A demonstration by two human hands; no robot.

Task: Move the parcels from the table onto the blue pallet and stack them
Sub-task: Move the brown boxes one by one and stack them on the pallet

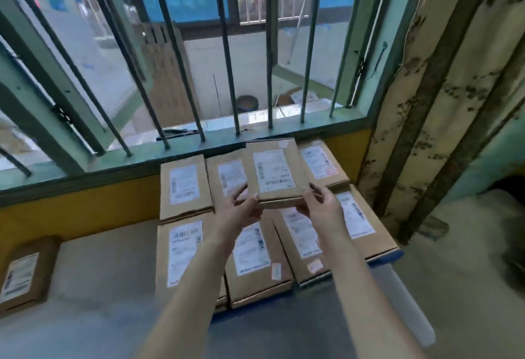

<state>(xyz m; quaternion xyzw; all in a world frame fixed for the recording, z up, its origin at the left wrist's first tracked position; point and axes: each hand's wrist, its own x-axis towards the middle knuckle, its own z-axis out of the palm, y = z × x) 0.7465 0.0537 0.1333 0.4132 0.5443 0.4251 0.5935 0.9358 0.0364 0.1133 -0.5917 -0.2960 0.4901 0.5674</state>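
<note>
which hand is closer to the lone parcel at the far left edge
Left. The left hand grips the held parcel on the side toward the lone parcel; the right hand grips its opposite side.

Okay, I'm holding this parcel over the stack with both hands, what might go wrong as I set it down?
1. The held parcel is gripped only at its near edge by the left hand and right hand, so its far end may tip or slip.
2. The parcels on the blue pallet lie slightly uneven, with the right parcel angled, so the new one may rock.
</note>
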